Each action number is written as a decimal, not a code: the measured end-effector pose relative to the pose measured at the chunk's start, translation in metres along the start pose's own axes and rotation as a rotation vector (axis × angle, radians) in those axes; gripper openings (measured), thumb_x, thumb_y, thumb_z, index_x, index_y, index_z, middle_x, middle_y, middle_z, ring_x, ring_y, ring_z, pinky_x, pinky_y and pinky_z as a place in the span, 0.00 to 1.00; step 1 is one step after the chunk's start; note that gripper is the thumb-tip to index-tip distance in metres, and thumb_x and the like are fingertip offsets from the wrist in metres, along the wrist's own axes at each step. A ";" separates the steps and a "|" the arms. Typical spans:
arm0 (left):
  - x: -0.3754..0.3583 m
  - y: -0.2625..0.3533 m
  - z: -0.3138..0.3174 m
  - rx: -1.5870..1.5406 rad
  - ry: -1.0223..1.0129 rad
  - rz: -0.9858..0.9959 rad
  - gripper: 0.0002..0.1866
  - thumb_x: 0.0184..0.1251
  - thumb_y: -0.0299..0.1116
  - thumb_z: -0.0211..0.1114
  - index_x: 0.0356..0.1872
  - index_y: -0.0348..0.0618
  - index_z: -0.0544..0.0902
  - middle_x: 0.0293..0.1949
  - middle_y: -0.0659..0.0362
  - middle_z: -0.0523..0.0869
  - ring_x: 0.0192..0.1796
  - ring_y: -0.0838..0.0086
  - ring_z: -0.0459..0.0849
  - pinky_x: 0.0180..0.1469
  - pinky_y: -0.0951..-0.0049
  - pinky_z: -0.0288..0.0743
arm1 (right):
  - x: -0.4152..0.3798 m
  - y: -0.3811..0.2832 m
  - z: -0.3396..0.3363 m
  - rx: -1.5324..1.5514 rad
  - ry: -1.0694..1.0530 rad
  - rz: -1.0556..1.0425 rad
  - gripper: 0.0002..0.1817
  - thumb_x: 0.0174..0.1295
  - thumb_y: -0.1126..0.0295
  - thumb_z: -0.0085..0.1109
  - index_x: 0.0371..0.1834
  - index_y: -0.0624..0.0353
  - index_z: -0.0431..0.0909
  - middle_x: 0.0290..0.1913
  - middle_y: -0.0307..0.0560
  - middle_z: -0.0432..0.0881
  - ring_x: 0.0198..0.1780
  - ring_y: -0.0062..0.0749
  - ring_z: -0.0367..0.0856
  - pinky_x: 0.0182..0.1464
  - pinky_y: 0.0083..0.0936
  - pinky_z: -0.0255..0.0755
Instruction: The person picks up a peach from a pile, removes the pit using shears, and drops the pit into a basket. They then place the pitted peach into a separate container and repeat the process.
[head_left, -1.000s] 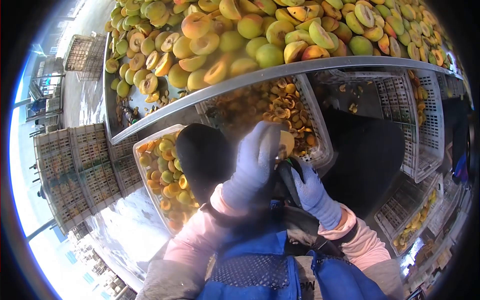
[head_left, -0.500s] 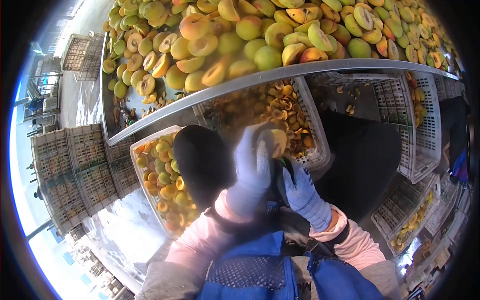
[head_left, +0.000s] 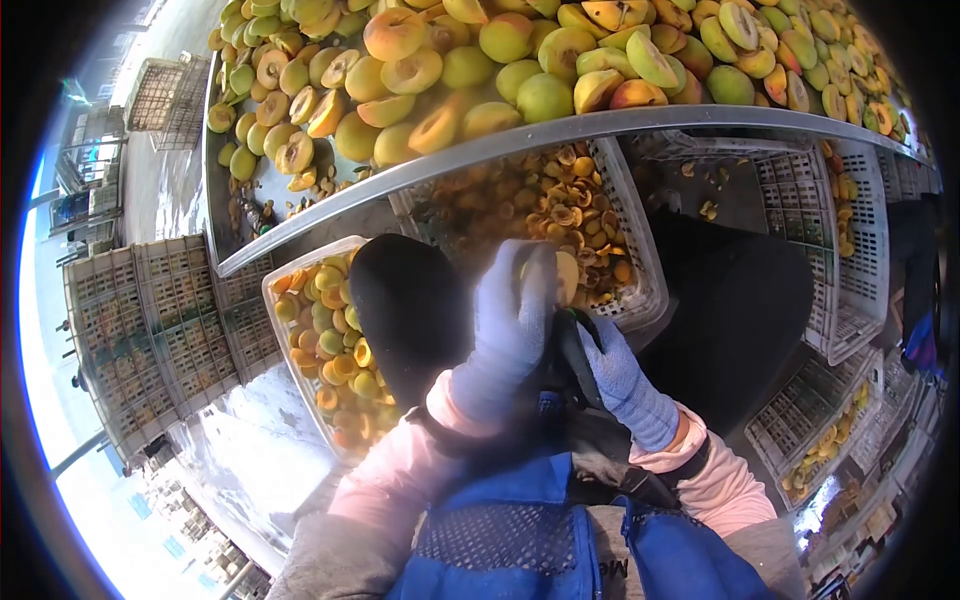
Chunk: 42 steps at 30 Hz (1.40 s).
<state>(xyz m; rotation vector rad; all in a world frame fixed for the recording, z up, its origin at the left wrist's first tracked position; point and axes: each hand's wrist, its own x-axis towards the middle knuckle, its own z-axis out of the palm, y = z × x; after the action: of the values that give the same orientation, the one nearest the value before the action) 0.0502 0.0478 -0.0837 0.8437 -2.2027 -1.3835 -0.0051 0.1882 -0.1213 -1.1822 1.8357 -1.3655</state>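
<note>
My left hand (head_left: 512, 325), in a pale glove, is wrapped round a yellow-green fruit half (head_left: 567, 277) in front of my lap. Close on its right, my right hand (head_left: 625, 385), also gloved, is closed on a dark-handled tool (head_left: 577, 362). The tool's upper end lies just below the fruit; its working tip is too blurred to make out. Beneath and beyond both hands is a crate (head_left: 655, 285) holding small orange fruit pieces.
Many fruit halves (head_left: 545, 97) lie on a metal-edged table (head_left: 480, 150) ahead. A crate of fruit (head_left: 325, 350) stands left of my knee. Stacked crates (head_left: 165, 335) are at far left, more crates (head_left: 795, 225) at right. A person's dark sleeve (head_left: 912, 250) shows at far right.
The right hand and the tool have moved slightly right and down, a little away from the fruit. The left hand still holds the fruit and is turned slightly. The view has shifted a little.
</note>
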 end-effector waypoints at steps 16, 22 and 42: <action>0.001 0.010 0.012 -0.203 0.314 0.063 0.16 0.72 0.35 0.50 0.51 0.32 0.74 0.39 0.53 0.80 0.38 0.72 0.80 0.41 0.75 0.74 | 0.016 -0.019 0.006 -0.238 0.114 -0.166 0.22 0.61 0.79 0.48 0.59 0.72 0.61 0.50 0.70 0.70 0.47 0.62 0.73 0.49 0.45 0.69; 0.006 0.008 0.009 -0.197 0.238 0.066 0.14 0.68 0.32 0.55 0.49 0.32 0.75 0.36 0.53 0.81 0.35 0.74 0.80 0.38 0.76 0.74 | 0.006 -0.001 0.014 -0.284 0.125 -0.216 0.28 0.61 0.80 0.52 0.65 0.69 0.58 0.57 0.66 0.68 0.54 0.57 0.72 0.57 0.42 0.69; 0.014 -0.010 -0.012 -0.182 -0.279 0.059 0.13 0.62 0.28 0.57 0.46 0.32 0.77 0.40 0.52 0.80 0.39 0.71 0.80 0.41 0.75 0.74 | 0.015 -0.041 -0.013 1.247 -0.102 0.829 0.21 0.70 0.51 0.43 0.40 0.59 0.74 0.18 0.40 0.70 0.15 0.26 0.69 0.18 0.21 0.65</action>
<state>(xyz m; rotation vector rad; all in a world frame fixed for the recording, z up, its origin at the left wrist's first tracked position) 0.0499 0.0271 -0.0878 0.5453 -2.2346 -1.7296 -0.0100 0.1769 -0.0773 0.1577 0.8211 -1.4253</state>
